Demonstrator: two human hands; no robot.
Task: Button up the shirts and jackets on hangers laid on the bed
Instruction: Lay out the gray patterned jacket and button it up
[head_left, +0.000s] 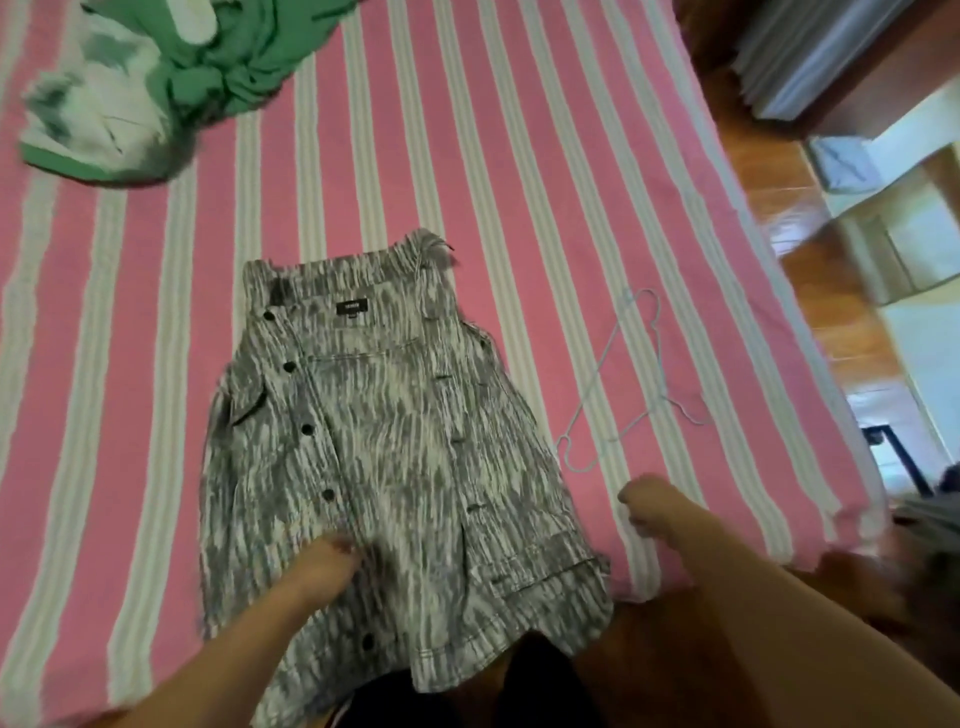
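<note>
Grey-streaked jacket (395, 447) lies open on the striped bed (545, 171), collar away, hem hanging over the near edge. Left hand (324, 569) grips its button placket. Right hand (647, 506) hovers curled, holding nothing. Wire hanger (618, 374) just right; green garment (171, 67) far-left.

Pink/white striped sheet (519, 156) covers the bed in front of me. Wood floor (769, 197) runs along its rt side, w/ a grey louvred panel (810, 47) at top rt. Pale blue-grey blurry thing (844, 166) sits on the floor further rt; can't tell what it is.
</note>
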